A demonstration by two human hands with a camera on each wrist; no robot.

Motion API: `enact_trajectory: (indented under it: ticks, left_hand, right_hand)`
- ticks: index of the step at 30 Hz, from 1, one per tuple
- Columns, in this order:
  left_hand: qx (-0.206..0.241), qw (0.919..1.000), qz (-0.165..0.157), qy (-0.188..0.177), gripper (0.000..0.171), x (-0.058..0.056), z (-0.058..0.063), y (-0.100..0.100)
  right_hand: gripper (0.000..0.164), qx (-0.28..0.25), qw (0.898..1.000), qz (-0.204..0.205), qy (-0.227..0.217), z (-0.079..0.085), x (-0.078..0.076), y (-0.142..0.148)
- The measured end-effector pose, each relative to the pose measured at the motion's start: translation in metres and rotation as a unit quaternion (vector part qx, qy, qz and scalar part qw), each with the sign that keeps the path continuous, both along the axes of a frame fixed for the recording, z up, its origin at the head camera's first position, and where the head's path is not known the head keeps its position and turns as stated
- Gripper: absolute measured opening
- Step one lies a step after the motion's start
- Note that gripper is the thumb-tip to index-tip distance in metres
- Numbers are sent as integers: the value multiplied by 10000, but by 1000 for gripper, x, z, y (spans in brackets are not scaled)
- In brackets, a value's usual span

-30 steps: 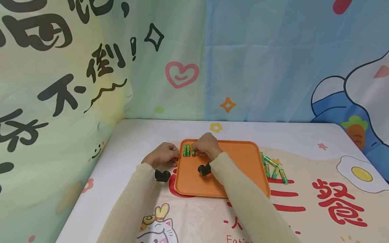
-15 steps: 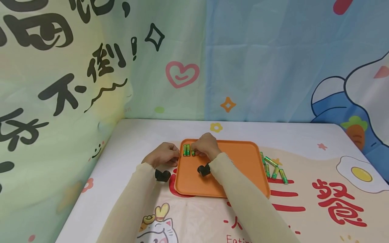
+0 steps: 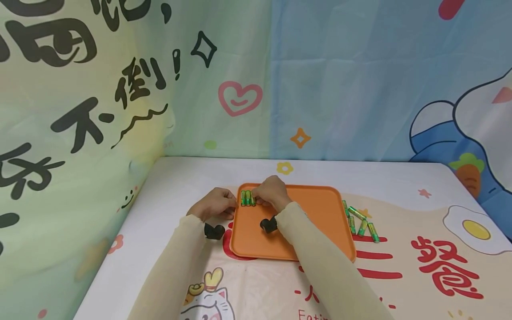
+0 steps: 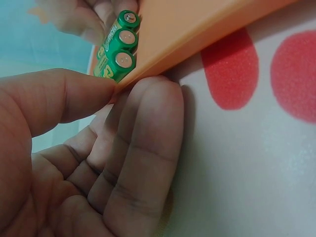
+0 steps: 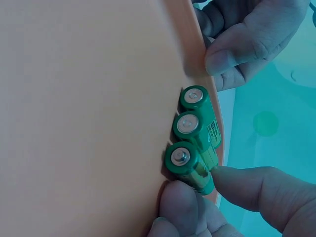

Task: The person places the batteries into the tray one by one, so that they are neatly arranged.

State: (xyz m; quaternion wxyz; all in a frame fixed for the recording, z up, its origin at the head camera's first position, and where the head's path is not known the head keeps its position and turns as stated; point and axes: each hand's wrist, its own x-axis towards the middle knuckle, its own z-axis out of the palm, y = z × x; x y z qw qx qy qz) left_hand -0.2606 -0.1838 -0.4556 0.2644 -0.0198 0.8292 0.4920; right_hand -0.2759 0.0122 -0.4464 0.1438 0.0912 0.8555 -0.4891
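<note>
- Three green batteries lie side by side in the far left corner of the orange tray (image 3: pixel 320 218): a left pair (image 3: pixel 248 198) and, on their right, a third battery (image 5: pixel 183 167) between the right hand's finger and thumb.
- The right hand (image 3: pixel 272 192) pinches that third battery, whose near end shows a knob; the pair show flat ends.
- The left hand (image 3: pixel 215 203) grips the tray's left rim, thumb above, just beside the pair.
- Five loose batteries (image 3: pixel 362 227) lie right of the tray.
- From above, the right fingers partly cover the third battery; both sleeves (image 3: pixel 172 266) run out of sight at the near edge.
</note>
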Motion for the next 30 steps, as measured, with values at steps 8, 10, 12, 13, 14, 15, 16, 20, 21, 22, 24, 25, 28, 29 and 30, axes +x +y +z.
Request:
enact_trajectory:
  ticks: [8, 10, 12, 13, 14, 15, 16, 20, 21, 22, 24, 25, 28, 29, 30]
  left_hand:
    - [-31, 10000, -17, 3, 8, 0, -1, 1]
    - [-51, 10000, -25, 7, 8, 0, -1, 1]
    - [-68, 10000, -27, 20, 9, 0, -2, 1]
    - [-79, 10000, -32, 26, 9, 0, -2, 1]
    - [-82, 10000, -33, 33, 9, 0, -2, 1]
    - [-89, 9999, -35, 36, 9, 0, -2, 2]
    - [-89, 9999, -36, 39, 9, 0, -2, 2]
    - [-95, 9999, -37, 25, 10, 0, -1, 2]
    - [-94, 9999, -39, 25, 10, 0, 0, 2]
    - [-80, 10000, -34, 21, 10, 0, 1, 2]
    - [-59, 10000, -30, 15, 10, 1, 2, 2]
    - [-57, 10000, -34, 19, 10, 0, 2, 1]
    - [-83, 10000, -30, 14, 11, 0, 2, 1]
    - [-103, 9999, -31, 15, 11, 0, 2, 0]
    - [-119, 9999, -20, 6, 11, 0, 1, 0]
  right_hand:
    - [15, -110, 9999, -35, 1, -1, 1, 2]
    - [18, -163, 9999, -43, -5, -2, 1, 3]
    - [23, -204, 9998, -56, -15, -2, 2, 4]
    - [25, -220, 9997, -64, -14, -2, 2, 4]
    - [28, -242, 9997, -66, -6, -2, 3, 5]
    - [32, -275, 9996, -79, -15, -1, 3, 5]
    - [35, -306, 9995, -82, -13, -1, 4, 5]
    - [39, -466, 9989, -60, 19, 0, 6, 6]
    - [39, -520, 9986, -54, 24, 1, 6, 7]
    - [39, -552, 9985, -35, 41, 1, 7, 8]
    - [39, -626, 9980, -10, 67, 2, 8, 10]
    - [39, -671, 9977, 4, 75, 3, 8, 11]
    - [29, -804, 9967, 52, 69, 6, 9, 15]
    - [24, -859, 9963, 64, 50, 7, 10, 16]
    - [19, -894, 9959, 88, 26, 8, 10, 17]
